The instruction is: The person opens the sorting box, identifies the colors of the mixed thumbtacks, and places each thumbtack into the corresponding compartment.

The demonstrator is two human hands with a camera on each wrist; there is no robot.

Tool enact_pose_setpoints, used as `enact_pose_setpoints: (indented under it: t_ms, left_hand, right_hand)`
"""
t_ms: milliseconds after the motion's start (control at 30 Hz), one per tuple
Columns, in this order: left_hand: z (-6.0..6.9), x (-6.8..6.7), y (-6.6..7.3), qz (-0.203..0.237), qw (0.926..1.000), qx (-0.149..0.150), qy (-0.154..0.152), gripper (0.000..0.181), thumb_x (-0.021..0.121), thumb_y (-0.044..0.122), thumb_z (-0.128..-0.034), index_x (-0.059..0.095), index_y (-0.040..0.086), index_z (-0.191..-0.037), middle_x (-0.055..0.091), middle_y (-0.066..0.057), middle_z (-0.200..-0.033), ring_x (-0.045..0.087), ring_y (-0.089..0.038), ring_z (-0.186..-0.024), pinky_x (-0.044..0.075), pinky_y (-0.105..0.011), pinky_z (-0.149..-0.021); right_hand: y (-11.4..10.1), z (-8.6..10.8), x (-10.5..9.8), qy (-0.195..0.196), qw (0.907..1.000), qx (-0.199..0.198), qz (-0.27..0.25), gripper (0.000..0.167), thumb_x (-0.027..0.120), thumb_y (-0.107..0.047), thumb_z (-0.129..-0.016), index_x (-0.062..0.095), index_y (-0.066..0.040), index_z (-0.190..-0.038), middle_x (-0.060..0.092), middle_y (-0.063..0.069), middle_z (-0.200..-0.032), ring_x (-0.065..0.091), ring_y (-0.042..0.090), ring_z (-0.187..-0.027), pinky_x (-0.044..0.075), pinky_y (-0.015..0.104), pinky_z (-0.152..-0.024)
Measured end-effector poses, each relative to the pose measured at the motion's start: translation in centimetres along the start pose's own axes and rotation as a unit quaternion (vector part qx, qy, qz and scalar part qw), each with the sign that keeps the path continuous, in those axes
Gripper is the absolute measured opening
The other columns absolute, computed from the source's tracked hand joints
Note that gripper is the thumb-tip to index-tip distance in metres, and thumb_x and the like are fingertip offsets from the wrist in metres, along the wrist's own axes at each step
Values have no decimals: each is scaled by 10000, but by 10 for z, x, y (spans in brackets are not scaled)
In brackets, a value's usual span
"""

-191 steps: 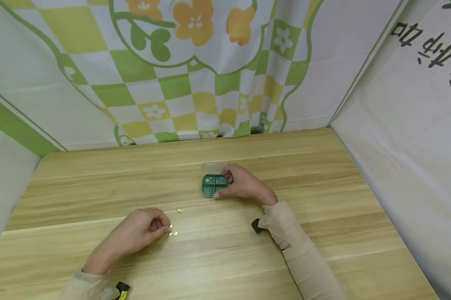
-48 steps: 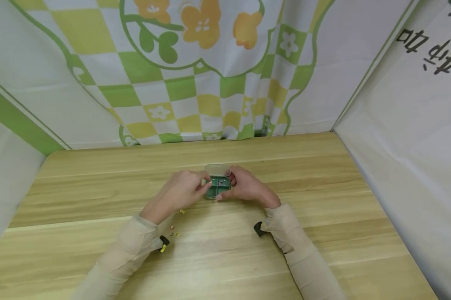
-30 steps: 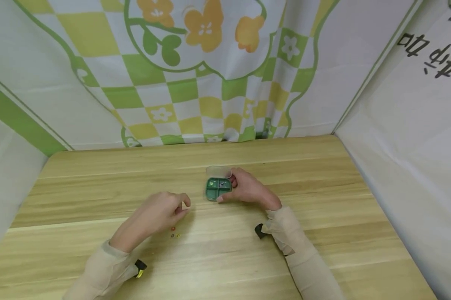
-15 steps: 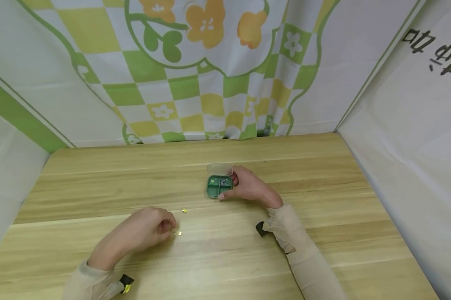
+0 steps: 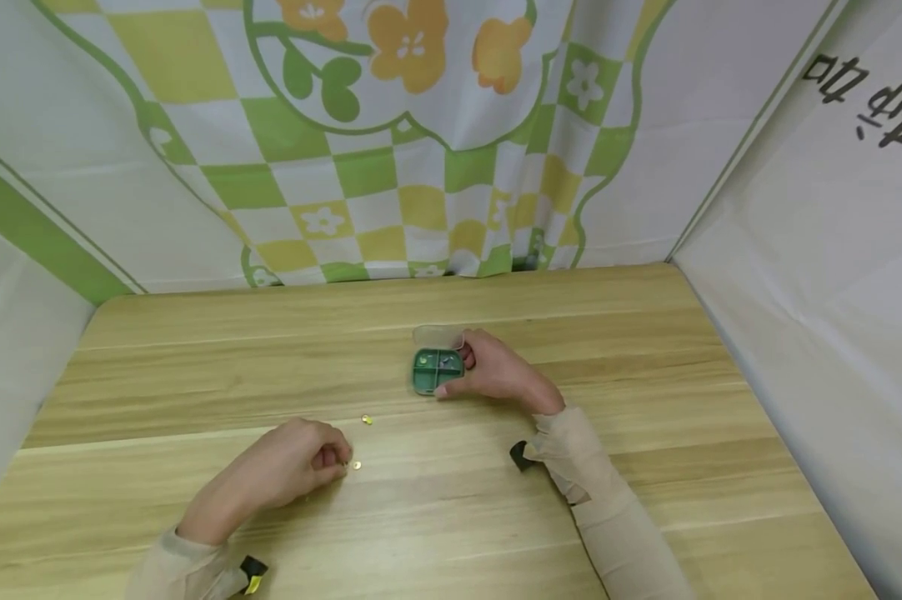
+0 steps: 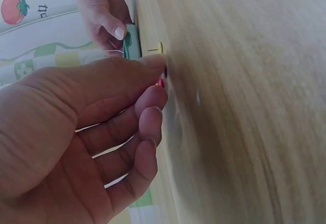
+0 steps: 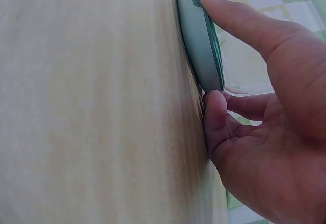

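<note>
Holding: right hand, one four-compartment box; left hand, one red piece

Green case in right grip

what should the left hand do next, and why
I'd probably lift the red tack toward the green box: the left hand seems to pinch it between thumb and finger, the clear lid is open, and the right hand holds the box.
</note>
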State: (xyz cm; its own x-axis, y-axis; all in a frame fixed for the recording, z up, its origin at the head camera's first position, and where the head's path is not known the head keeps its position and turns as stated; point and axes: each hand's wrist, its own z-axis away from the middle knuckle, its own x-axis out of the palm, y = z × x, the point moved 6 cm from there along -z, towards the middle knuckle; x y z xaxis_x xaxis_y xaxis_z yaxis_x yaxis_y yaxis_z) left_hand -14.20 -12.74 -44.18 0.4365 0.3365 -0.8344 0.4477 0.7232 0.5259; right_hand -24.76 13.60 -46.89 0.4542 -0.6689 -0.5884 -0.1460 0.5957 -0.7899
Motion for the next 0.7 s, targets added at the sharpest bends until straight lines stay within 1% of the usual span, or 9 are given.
enact_pose_setpoints:
  t_ms: [200,433,567,700]
  left_hand:
    - [-2,0,-1,-70,9999,88,122,126,799,132,-915,727,225,-869,610,172,-750,480,74,-678,455,-180,-624]
    - [-1,0,0,-218,9993,222,190,152,778,112,-930,715,219,-843,604,167,-739,472,72,-675,448,-179,-616]
    - [-1,-1,1,-284,9991,224,222,131,773,104,-934,725,198,-856,627,160,-754,486,78,-683,464,-181,-623]
    - [0,-4,2,-275,9989,199,319,93,771,103,-934,746,180,-889,667,152,-786,515,89,-702,490,-182,-640]
  right_hand:
    - [-2,-2,0,-23,10000,-26,-2,559,953,-303,-773,597,-68,-1135,589,65,-1033,535,171,-901,475,276,-793]
    - [-2,-2,-1,-7,10000,-36,32,585,953,-312,-768,602,-70,-1168,603,72,-1053,550,174,-911,483,279,-801]
    - [-2,-1,-1,-11,10000,-30,-18,580,951,-308,-771,603,-67,-1168,605,76,-1053,550,175,-911,483,279,-798]
    - [-1,1,-1,5,10000,2,-49,569,952,-305,-772,602,-64,-1150,603,75,-1038,549,174,-903,484,281,-791]
